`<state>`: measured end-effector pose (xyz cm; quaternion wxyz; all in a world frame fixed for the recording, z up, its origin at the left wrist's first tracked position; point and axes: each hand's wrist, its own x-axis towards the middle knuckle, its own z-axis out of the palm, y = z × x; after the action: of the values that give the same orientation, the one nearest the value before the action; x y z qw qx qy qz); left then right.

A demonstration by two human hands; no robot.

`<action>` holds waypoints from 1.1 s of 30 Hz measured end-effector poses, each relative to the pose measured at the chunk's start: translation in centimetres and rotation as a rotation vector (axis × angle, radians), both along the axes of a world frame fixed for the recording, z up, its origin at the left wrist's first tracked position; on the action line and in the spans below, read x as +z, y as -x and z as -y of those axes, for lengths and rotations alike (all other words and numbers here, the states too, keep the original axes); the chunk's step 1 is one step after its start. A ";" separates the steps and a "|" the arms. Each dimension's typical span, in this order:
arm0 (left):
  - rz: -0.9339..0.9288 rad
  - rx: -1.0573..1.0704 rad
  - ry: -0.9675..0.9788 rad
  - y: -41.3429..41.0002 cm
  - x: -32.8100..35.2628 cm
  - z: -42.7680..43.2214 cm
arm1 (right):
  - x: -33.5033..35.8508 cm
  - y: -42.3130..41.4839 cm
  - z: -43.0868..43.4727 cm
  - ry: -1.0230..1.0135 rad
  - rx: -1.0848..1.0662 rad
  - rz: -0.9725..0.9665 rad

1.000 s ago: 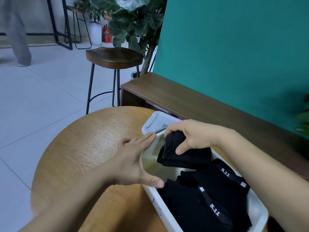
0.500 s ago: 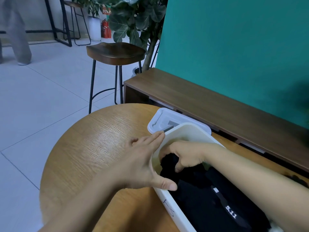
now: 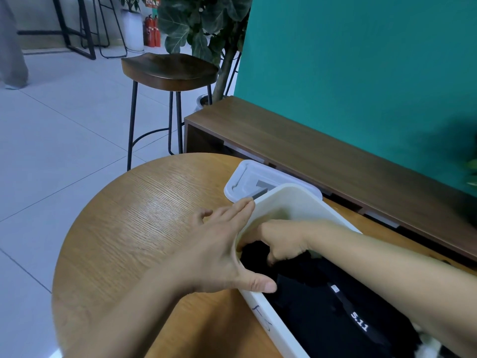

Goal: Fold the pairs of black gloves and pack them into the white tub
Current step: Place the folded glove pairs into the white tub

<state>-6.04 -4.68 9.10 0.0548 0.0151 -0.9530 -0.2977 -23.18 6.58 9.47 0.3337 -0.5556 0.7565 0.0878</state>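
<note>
Black fabric fills the lower right of the frame: folded gloves (image 3: 343, 313) already lie packed in the white tub (image 3: 271, 321), one showing a strap printed 5.11. Just above them, near the centre, my right hand (image 3: 284, 244) reaches down inside the tub with fingers curled shut on a folded pair (image 3: 254, 255), pressing it into the free corner at the far end so it sits snug beside the others. My left hand (image 3: 219, 257) lies spread against the tub's outer wall, left of centre, fingers apart and gripping nothing, thumb hooked over the rim; I judge it is there to brace the tub so it does not slide on the round wooden table (image 3: 144, 223) while I push. Beyond the tub, toward the upper middle, its lid (image 3: 247, 180) rests flat on the table, set aside so the opening stays free. Farther up stand a low wooden bench (image 3: 309, 156) against a teal wall (image 3: 361, 73), a bar stool (image 3: 169, 69) and a leafy plant (image 3: 201, 24) at the top.
</note>
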 end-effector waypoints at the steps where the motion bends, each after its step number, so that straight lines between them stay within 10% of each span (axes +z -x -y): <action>1: 0.000 0.001 -0.002 0.0 0.0 0.0 | 0.0 -0.1 0.1 0.006 0.003 0.005; 33: 0.055 0.016 -0.031 -0.3 0.5 -0.5 | 4.9 0.6 -5.1 0.238 -0.175 0.090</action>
<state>-5.75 -4.18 9.64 0.0308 0.0315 -0.9493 -0.3113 -23.74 11.70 14.34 0.3054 -0.5263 0.7916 -0.0567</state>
